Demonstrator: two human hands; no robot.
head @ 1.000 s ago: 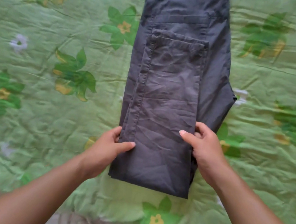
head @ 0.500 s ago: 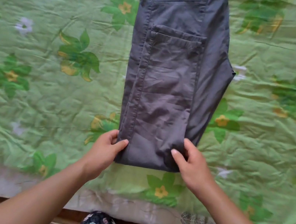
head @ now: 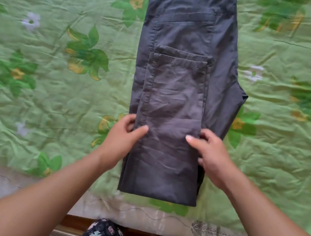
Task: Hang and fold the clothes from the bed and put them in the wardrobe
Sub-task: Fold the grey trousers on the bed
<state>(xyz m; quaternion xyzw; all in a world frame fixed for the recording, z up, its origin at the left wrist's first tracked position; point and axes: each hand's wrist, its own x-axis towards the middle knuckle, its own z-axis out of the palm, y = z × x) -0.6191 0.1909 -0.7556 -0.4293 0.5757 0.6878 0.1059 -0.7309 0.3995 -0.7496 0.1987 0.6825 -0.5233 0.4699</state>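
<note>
So far the dark grey cloth trousers (head: 175, 92) lie on the green flowered bedsheet (head: 51, 101), doubled lengthwise with the legs turned up once toward the waist. My left hand (head: 121, 139) pinches the left edge, thumb on top; my right hand (head: 212, 157) grips the opposite edge likewise, the folded cloth between them. I judge another fold remains, then the wardrobe, which is out of view.

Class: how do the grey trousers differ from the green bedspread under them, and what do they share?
The trousers are plain dark grey; the bedspread is light green with printed flowers. The trousers are folded double; the bedspread lies spread out. The left hand and right hand pinch the trousers at the side edges; neither holds the bedspread. Both are creased cloth.
</note>
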